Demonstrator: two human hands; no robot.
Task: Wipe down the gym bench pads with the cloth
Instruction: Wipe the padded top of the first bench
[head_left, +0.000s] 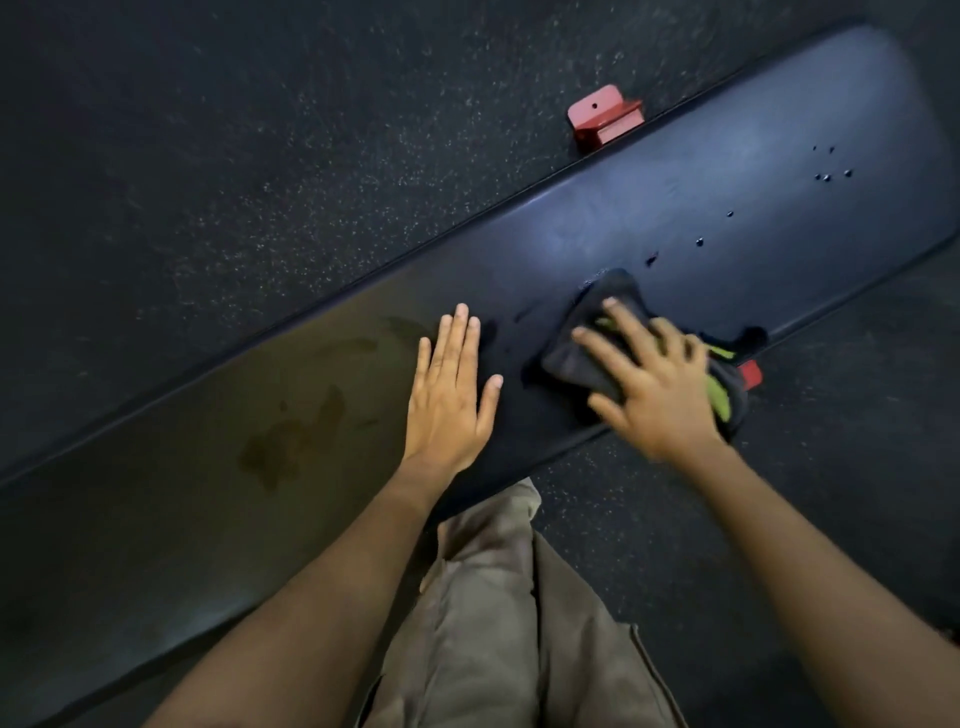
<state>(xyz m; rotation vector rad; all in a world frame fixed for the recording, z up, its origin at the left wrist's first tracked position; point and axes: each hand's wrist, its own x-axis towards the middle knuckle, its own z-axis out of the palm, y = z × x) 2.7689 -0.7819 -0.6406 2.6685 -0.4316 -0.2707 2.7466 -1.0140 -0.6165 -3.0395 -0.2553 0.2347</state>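
A long dark bench pad (701, 171) runs diagonally from lower left to upper right. My right hand (652, 384) presses flat with spread fingers on a crumpled dark cloth (582, 358) with green patches, near the pad's near edge. My left hand (449, 395) lies flat on the pad, fingers straight, a short way left of the cloth. Several dark droplets (826, 176) dot the pad beyond the cloth. Dull smears (291, 441) mark the pad's left part.
A red metal bench foot (602, 117) sticks out from behind the pad's far edge, and another red part (750, 375) shows at the near edge by the cloth. Speckled black rubber floor (260, 182) surrounds the bench. My trouser leg (498, 623) is below.
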